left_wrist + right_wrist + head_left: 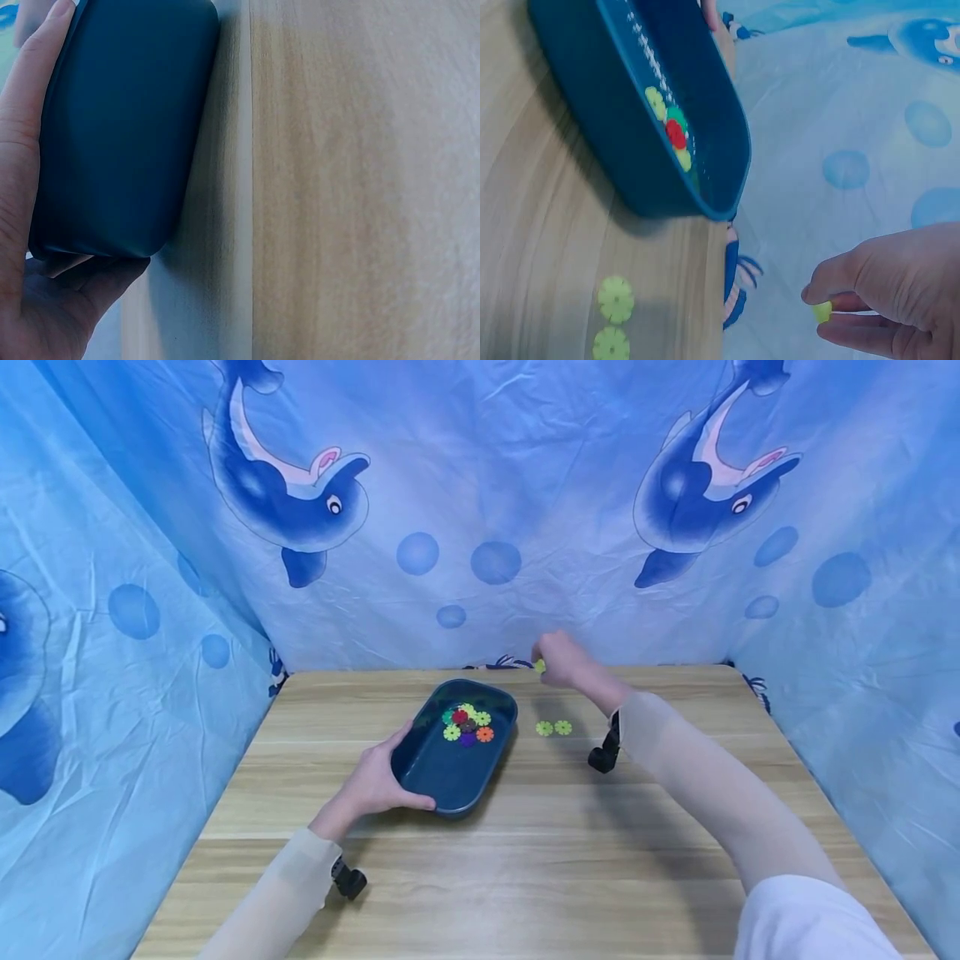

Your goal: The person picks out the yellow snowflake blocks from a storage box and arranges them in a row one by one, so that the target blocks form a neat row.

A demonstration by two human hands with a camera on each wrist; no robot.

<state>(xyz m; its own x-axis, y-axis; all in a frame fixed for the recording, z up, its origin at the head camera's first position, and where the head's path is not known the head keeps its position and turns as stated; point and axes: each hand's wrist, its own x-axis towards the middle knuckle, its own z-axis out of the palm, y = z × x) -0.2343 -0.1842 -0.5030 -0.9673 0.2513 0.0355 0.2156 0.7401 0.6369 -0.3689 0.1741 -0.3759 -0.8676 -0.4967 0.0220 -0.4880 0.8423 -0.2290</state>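
A dark blue plastic bin (450, 781) sits on the table, turned at a slant. My left hand (378, 777) grips its left side, thumb along the near rim and fingers against the wall. Inside the bin lie several notched flower-shaped discs, among them an orange disc (485, 734), a red disc (676, 134) and yellow-green ones. Over the table's far edge, my right hand (561, 658) pinches a yellow-green disc (823, 311) between thumb and fingers. Two more yellow-green discs (553, 727) lie side by side on the wood, right of the bin.
The wood-grain table (480, 885) is enclosed at the back and sides by a blue curtain (495, 610) printed with dolphins and bubbles. Each wrist wears a strap with a small black camera (603, 756).
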